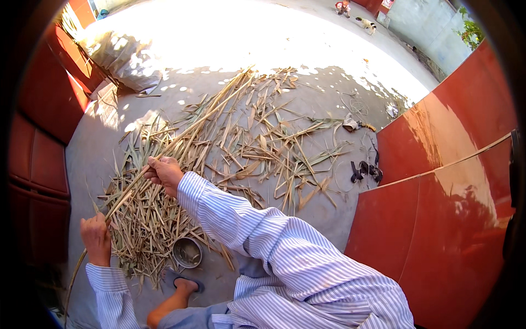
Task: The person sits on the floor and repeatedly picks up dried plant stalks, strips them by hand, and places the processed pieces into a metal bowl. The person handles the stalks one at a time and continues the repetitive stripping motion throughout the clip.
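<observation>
A long, thin reed stalk (127, 193) runs slantwise from the lower left up toward the pile's far end. My left hand (96, 241) is closed round it at the near left, and a thin tail of the stalk hangs down below that fist. Farther along, my right hand (165, 174) grips the same stalk, its fingers wrapped round it. Beneath both hands lies a heap of short, cut, dry stalk pieces and leaves (148, 233). Longer stalks (219, 104) stretch away behind my right hand; where the held one ends among them I cannot tell.
A round metal bowl (187, 253) stands by my sandalled foot (186, 285). Loose dry leaves (268, 145) litter the concrete. Red metal gates (438, 208) flank the right, red panels (41, 159) the left. A pale sack (123, 60), black straps (366, 171), a person (342, 7) and a dog (366, 24) are farther off.
</observation>
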Motion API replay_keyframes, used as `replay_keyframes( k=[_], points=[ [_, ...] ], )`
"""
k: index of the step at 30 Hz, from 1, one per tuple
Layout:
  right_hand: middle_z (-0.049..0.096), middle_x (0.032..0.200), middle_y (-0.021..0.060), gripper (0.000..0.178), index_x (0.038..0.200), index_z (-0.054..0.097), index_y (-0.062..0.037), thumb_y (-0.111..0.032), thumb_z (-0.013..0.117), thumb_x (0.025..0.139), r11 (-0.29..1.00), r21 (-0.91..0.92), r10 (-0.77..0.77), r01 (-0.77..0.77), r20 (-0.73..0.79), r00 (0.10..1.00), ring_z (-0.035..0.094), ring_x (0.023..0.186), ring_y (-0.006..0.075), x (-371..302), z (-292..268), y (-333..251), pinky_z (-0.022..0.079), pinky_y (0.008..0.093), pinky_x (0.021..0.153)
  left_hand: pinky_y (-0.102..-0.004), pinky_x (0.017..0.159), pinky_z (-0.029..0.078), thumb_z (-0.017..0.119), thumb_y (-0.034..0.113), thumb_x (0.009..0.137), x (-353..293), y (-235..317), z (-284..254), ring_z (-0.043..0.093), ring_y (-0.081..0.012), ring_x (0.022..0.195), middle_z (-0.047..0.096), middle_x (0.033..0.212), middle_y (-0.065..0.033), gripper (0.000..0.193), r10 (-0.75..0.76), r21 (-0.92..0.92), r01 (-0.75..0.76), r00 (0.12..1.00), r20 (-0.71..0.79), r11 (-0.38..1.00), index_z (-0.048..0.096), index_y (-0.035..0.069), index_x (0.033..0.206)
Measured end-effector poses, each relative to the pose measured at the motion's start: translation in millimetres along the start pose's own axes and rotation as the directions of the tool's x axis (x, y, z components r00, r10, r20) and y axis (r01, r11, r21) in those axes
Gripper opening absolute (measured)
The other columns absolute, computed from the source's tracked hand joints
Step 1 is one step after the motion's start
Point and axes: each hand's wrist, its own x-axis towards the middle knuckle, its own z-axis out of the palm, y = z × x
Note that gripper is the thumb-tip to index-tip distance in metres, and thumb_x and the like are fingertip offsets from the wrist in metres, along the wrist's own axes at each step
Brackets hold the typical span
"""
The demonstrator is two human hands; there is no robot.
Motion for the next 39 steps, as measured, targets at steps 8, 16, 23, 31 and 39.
replay_keyframes(
  k=[8, 16, 23, 31, 39],
  points=[
    [0.069, 0.086, 0.0066, 0.022, 0.098, 0.059, -0.0025, -0.022, 0.050, 0.100, 0.999, 0.026, 0.021, -0.021, -0.009, 1.000, 0.064, 0.064, 0.0084, 4, -8, 2, 0.053, 0.0176, 0.050, -0.0312, 0.060, 0.043, 0.065, 0.010, 0.088, 1, -4, -7, 0.059, -0.0194, 0.063, 0.064, 0.073, -0.0104, 0.012, -0.281, -0.680, 0.316, 0.945, 0.167, 0.661, 0.062, -0.001, 0.091],
    [0.069, 0.085, 0.0072, 0.021, 0.099, 0.059, -0.0007, -0.019, 0.050, 0.100, 0.999, -0.018, 0.050, -0.050, 0.015, 0.999, 0.065, 0.065, 0.0090, -1, -2, -2, 0.053, 0.0177, 0.051, -0.0256, 0.056, 0.042, 0.061, 0.015, 0.094, -5, -15, 11, 0.056, -0.0091, 0.063, 0.061, 0.070, -0.0042, 0.021, -0.443, -0.840, 0.431, 0.856, 0.264, 0.331, 0.059, 0.001, 0.080],
    [0.069, 0.086, 0.0135, 0.020, 0.100, 0.060, 0.0028, -0.014, 0.049, 0.099, 0.988, 0.076, 0.127, -0.132, 0.068, 0.989, 0.067, 0.065, 0.0133, -7, -2, -8, 0.056, 0.0195, 0.047, -0.0419, 0.062, 0.037, 0.051, 0.024, 0.098, 21, 28, -15, 0.051, -0.0319, 0.066, 0.054, 0.067, -0.0118, 0.029, -0.163, -0.352, 0.146, 0.986, -0.019, 0.925, 0.059, 0.003, 0.079],
    [0.070, 0.090, 0.0111, 0.018, 0.103, 0.060, -0.0008, -0.017, 0.052, 0.099, 0.985, 0.173, 0.004, -0.003, -0.008, 1.000, 0.065, 0.065, 0.0119, 4, -22, -28, 0.055, 0.0190, 0.049, -0.0371, 0.062, 0.037, 0.058, 0.025, 0.093, -22, -32, -58, 0.053, -0.0261, 0.061, 0.060, 0.070, -0.0067, 0.023, -0.235, -0.434, 0.251, 0.968, 0.092, 0.865, 0.062, 0.005, 0.082],
    [0.071, 0.090, 0.0108, 0.024, 0.100, 0.061, -0.0023, -0.025, 0.055, 0.098, 0.999, 0.030, 0.020, -0.023, 0.084, 0.996, 0.069, 0.075, 0.0148, -6, -6, -8, 0.057, 0.0197, 0.054, -0.0364, 0.062, 0.038, 0.060, 0.021, 0.092, 0, 32, -22, 0.059, -0.0258, 0.067, 0.064, 0.076, -0.0070, 0.017, -0.229, -0.340, 0.166, 0.961, -0.156, 0.926, 0.064, 0.007, 0.084]
  ],
)
